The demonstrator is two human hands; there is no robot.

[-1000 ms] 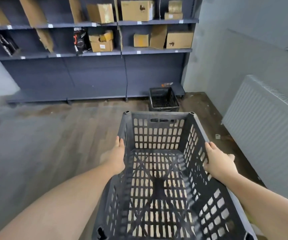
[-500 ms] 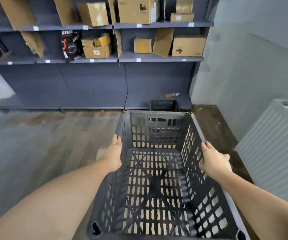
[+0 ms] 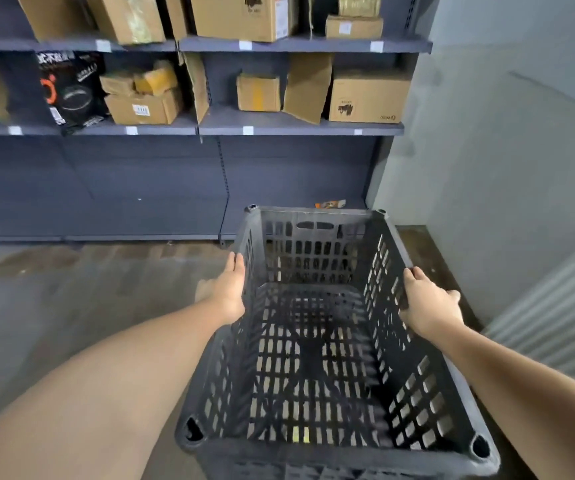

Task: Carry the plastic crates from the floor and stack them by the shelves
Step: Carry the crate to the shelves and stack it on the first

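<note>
I hold a dark grey slotted plastic crate (image 3: 317, 348) out in front of me, above the floor, its open top facing up. My left hand (image 3: 228, 291) grips its left rim and my right hand (image 3: 426, 299) grips its right rim. The crate is empty inside. It hides the smaller black crate that stood on the floor at the foot of the shelves (image 3: 161, 188). The dark blue shelves fill the far wall close ahead.
Several cardboard boxes (image 3: 367, 97) and a black package (image 3: 69, 88) sit on the upper shelves. A white radiator (image 3: 552, 323) lines the grey wall on the right. A small orange item (image 3: 329, 204) lies on the lowest shelf. The wooden floor (image 3: 81, 285) stretches to the left.
I have moved closer to the shelves with the crate in both hands. The black crate on the floor has slipped out of sight behind the one I carry.
</note>
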